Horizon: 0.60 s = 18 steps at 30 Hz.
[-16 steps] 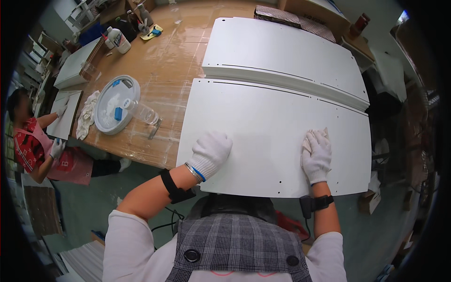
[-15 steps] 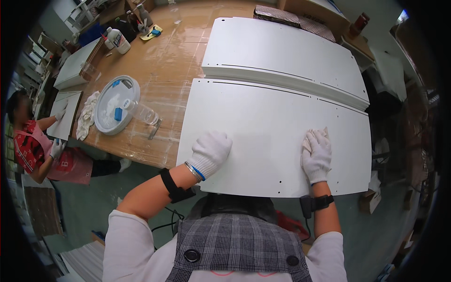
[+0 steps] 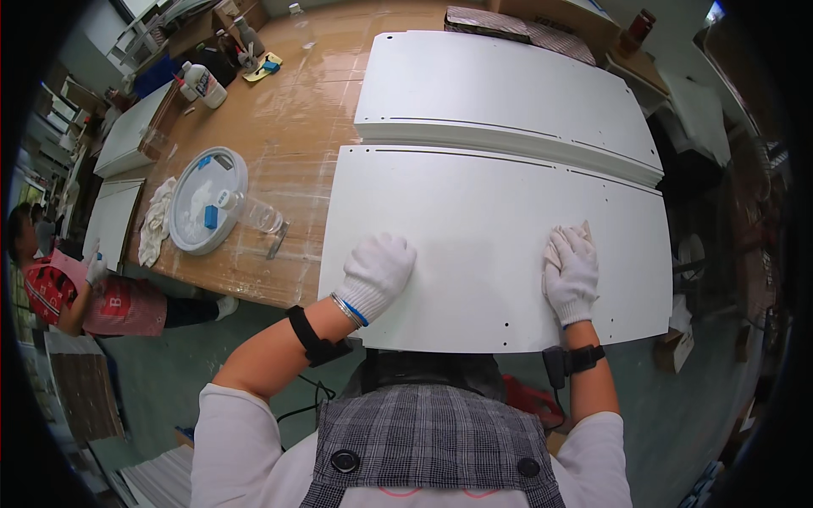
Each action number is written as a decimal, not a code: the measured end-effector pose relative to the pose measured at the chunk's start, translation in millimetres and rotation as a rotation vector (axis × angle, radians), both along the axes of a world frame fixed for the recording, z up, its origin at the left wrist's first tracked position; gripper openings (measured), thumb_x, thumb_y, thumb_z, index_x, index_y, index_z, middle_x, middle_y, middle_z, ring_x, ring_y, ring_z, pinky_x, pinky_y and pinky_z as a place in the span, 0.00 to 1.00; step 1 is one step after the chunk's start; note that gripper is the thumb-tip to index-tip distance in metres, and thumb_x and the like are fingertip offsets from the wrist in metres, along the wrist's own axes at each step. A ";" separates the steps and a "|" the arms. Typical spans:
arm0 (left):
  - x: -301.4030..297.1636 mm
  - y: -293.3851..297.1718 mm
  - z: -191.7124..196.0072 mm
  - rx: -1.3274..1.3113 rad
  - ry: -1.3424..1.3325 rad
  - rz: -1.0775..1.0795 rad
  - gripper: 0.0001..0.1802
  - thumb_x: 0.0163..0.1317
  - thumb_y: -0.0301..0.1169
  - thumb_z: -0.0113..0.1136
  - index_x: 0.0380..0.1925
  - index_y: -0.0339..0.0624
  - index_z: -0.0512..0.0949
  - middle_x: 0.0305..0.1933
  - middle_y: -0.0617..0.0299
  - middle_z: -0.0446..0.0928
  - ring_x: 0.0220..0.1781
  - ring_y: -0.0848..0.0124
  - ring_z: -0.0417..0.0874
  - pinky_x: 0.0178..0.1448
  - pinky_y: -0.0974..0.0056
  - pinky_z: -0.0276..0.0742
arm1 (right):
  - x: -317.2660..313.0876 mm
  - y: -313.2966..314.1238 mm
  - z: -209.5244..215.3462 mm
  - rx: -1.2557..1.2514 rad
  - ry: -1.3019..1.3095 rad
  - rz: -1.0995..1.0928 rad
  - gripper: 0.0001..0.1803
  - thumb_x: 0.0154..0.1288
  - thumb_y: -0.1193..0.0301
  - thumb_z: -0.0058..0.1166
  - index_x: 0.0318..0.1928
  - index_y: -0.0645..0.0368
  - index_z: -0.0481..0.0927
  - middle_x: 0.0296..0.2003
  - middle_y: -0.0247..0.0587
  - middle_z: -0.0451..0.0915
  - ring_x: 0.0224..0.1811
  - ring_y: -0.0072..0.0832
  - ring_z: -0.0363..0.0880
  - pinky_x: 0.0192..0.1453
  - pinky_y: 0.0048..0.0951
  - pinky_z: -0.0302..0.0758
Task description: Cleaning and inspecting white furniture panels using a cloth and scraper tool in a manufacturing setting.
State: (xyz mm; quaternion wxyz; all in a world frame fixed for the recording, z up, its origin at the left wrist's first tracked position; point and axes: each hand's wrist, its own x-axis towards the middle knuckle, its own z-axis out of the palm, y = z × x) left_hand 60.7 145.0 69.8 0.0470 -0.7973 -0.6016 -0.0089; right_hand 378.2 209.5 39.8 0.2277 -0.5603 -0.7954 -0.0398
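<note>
A white flat panel with small holes and a thin dark slot along its far edge lies before me. On its left part rests my left hand, in a white knit glove and curled into a fist. Whatever those fingers may hold is hidden. Toward the panel's right side, my right hand, gloved the same way, is closed on a crumpled off-white cloth pressed against the surface. Part of the cloth shows past the fingertips. Beyond, a second white panel lies on what looks like a stack.
Left on the brown, film-covered table are a round pale lid with blue pieces, a clear bottle lying down, a white rag and a white bottle. A co-worker stands at far left. Boxes stand behind the panels.
Both my hands stay in nearly the same spots on the panel. The view has shifted slightly. At far left the co-worker's body and gloved hand have moved.
</note>
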 end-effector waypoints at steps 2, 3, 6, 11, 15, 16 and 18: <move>-1.6 -0.9 -8.0 -0.040 0.002 0.010 0.04 0.50 0.29 0.54 0.26 0.41 0.77 0.29 0.57 0.76 0.34 0.59 0.80 0.31 0.56 0.78 | 0.3 -0.1 -0.5 0.005 0.000 -0.005 0.23 0.49 0.72 0.53 0.50 0.55 0.81 0.53 0.41 0.76 0.59 0.42 0.68 0.67 0.40 0.62; -2.8 -1.2 -11.3 -0.081 0.006 0.025 0.05 0.51 0.29 0.55 0.25 0.41 0.77 0.29 0.56 0.76 0.34 0.59 0.80 0.31 0.56 0.78 | -0.3 -0.5 0.1 0.003 -0.005 -0.005 0.23 0.50 0.72 0.53 0.50 0.55 0.81 0.54 0.41 0.75 0.59 0.41 0.68 0.67 0.40 0.62; -3.0 4.3 -11.4 -0.063 -0.009 0.118 0.06 0.52 0.31 0.55 0.25 0.41 0.77 0.28 0.56 0.76 0.34 0.59 0.80 0.32 0.56 0.78 | -3.0 -1.6 3.2 -0.008 -0.001 -0.008 0.22 0.50 0.73 0.52 0.49 0.55 0.81 0.54 0.41 0.76 0.60 0.41 0.68 0.67 0.39 0.63; -2.4 -1.4 -4.2 -0.076 -0.054 0.038 0.08 0.52 0.33 0.57 0.23 0.40 0.77 0.27 0.56 0.76 0.33 0.58 0.80 0.33 0.55 0.77 | 0.3 1.4 -1.0 0.025 -0.002 -0.002 0.22 0.49 0.72 0.54 0.49 0.54 0.82 0.52 0.40 0.76 0.59 0.41 0.69 0.66 0.39 0.63; -5.5 0.8 -12.2 -0.040 -0.116 0.099 0.09 0.53 0.35 0.58 0.23 0.41 0.77 0.27 0.56 0.76 0.32 0.57 0.80 0.34 0.54 0.77 | -1.4 0.3 0.2 0.033 0.005 -0.009 0.22 0.49 0.72 0.54 0.48 0.54 0.82 0.52 0.39 0.77 0.58 0.41 0.69 0.66 0.39 0.64; -7.2 2.6 -13.6 -0.040 -0.115 0.100 0.09 0.53 0.35 0.58 0.23 0.41 0.77 0.27 0.56 0.76 0.32 0.57 0.80 0.34 0.54 0.77 | -2.1 0.1 0.6 0.032 0.002 -0.007 0.22 0.49 0.72 0.54 0.48 0.54 0.82 0.52 0.39 0.77 0.58 0.41 0.69 0.66 0.39 0.64; -6.9 7.4 -12.0 -0.149 -0.078 0.194 0.10 0.54 0.35 0.58 0.23 0.40 0.77 0.28 0.56 0.77 0.32 0.57 0.80 0.35 0.54 0.77 | -2.1 0.9 -0.7 0.037 0.000 -0.009 0.22 0.49 0.71 0.54 0.48 0.54 0.82 0.52 0.39 0.77 0.59 0.41 0.69 0.67 0.39 0.64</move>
